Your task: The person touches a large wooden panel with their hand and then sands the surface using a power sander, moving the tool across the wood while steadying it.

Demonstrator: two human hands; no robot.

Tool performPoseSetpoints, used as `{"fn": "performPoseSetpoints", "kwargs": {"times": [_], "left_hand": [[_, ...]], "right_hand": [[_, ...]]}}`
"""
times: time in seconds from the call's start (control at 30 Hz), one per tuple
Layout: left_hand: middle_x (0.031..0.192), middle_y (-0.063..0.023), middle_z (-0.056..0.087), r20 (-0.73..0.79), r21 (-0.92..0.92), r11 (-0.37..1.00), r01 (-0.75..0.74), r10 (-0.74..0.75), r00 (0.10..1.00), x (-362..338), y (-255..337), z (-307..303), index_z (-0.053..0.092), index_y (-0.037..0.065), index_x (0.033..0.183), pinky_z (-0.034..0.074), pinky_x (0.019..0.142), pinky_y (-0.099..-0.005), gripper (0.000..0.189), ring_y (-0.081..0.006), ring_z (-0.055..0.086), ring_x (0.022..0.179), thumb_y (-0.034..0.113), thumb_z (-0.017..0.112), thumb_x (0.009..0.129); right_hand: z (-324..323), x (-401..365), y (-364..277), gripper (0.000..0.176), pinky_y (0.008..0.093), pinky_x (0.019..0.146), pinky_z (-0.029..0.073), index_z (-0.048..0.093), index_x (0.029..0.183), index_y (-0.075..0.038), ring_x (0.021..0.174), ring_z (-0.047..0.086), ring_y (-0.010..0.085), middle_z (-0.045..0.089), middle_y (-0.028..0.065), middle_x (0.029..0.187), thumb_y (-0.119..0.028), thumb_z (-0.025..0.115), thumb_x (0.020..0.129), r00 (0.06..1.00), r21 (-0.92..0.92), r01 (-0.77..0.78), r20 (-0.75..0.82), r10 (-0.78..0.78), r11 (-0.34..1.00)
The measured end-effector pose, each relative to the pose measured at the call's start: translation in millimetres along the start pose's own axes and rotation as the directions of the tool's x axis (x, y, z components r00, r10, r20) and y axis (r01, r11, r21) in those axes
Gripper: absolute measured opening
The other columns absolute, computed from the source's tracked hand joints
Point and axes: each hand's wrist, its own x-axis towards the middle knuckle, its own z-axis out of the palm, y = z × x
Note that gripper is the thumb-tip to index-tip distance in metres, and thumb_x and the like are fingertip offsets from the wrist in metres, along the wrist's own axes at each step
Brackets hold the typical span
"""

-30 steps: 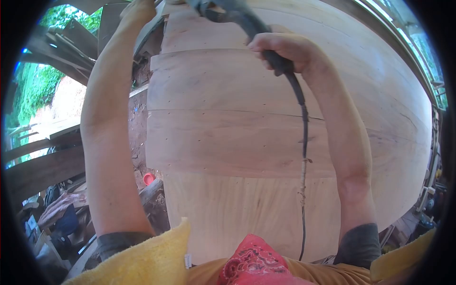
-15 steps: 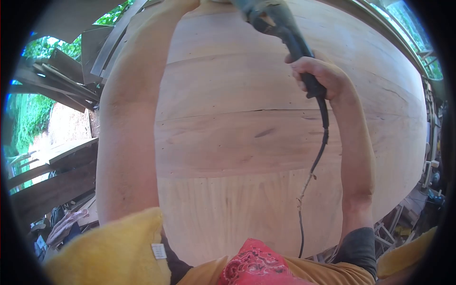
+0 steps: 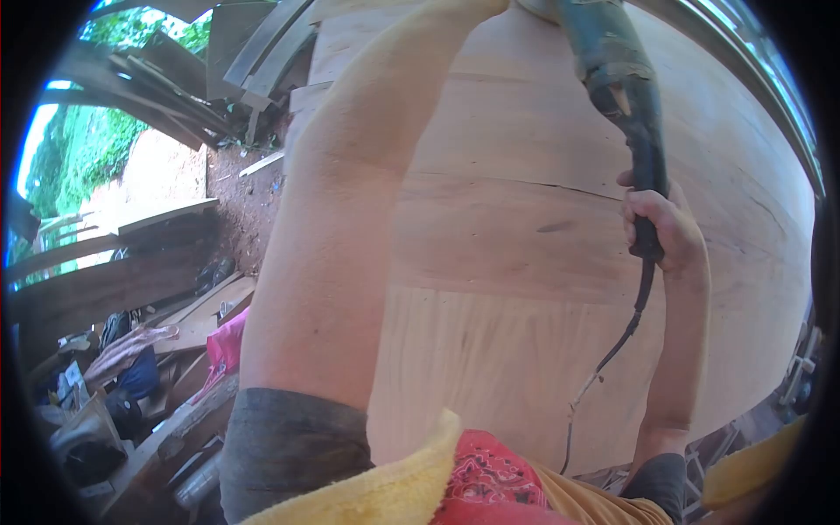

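Observation:
A large wooden surface (image 3: 490, 341) of joined boards fills the middle of the view. My right hand (image 3: 667, 223) is wrapped round the black rear handle of a long power tool (image 3: 612, 66), whose front end reaches the top edge. A black cord (image 3: 632, 328), with a taped or frayed stretch, hangs from the handle over the wood. My left arm stretches up across the surface to the top edge, beside the tool's front. The fingers of my left hand lie out of the frame.
Dark planks (image 3: 114, 280) and scrap wood lie at the left, with a pink cloth (image 3: 227, 346) and a jumble of items below. A yellow cloth (image 3: 376, 486) and a red bandana (image 3: 494, 477) hang at my chest. Metal framing stands at the lower right.
The tool and my right hand now appear further right and lower. My left arm also shows further right, with its dark sleeve in view. More of the clutter at the left has come into view.

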Motion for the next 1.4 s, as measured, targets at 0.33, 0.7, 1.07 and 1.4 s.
{"fn": "performPoseSetpoints", "kwargs": {"times": [0.33, 0.7, 1.07, 1.4], "left_hand": [[0.117, -0.0214, 0.073, 0.018, 0.249, 0.897, 0.365, -0.381, 0.924, -110, -209, -65, 0.060, 0.003, 0.124, 0.054, 0.094, -0.0497, 0.033, -0.0384, 0.069, 0.115, 0.018, 0.063, 0.095], [0.111, -0.0212, 0.074, -0.068, 0.137, 0.982, 0.128, -0.119, 0.991, -92, -163, -38, 0.065, 0.007, 0.121, 0.055, 0.090, -0.0488, 0.031, -0.0367, 0.071, 0.109, 0.012, 0.063, 0.091], [0.106, -0.0188, 0.075, -0.054, 0.008, 1.000, -0.003, 0.003, 0.999, -16, -47, 9, 0.064, 0.009, 0.116, 0.056, 0.086, -0.0485, 0.022, -0.0344, 0.073, 0.107, 0.016, 0.058, 0.097], [0.109, -0.0213, 0.074, -0.106, 0.122, 0.982, 0.147, -0.134, 0.985, -49, -164, -17, 0.062, 0.006, 0.119, 0.056, 0.091, -0.0501, 0.025, -0.0398, 0.071, 0.109, 0.013, 0.056, 0.096]], "right_hand": [[180, 57, -47, 0.046, 0.0261, 0.051, 0.047, 0.059, 0.112, 0.000, 0.057, 0.055, 0.0106, 0.054, 0.0007, 0.076, -0.027, 0.074, 0.079, 0.947, -0.171, 0.008, 0.319, 0.047, 0.985], [127, 16, -29, 0.043, 0.0290, 0.053, 0.048, 0.058, 0.110, 0.001, 0.058, 0.054, 0.0115, 0.053, 0.0016, 0.075, -0.026, 0.074, 0.080, 0.976, -0.059, -0.029, 0.215, 0.041, 0.998], [56, -19, -5, 0.038, 0.0281, 0.051, 0.049, 0.060, 0.113, 0.003, 0.057, 0.055, 0.0115, 0.056, 0.0025, 0.076, -0.018, 0.069, 0.084, 0.999, 0.047, -0.035, -0.010, 0.036, 0.998], [125, 36, -38, 0.044, 0.0291, 0.054, 0.049, 0.060, 0.112, 0.000, 0.059, 0.055, 0.0123, 0.057, 0.0025, 0.079, -0.028, 0.074, 0.080, 0.992, -0.096, -0.008, 0.127, 0.021, 0.995]]}}
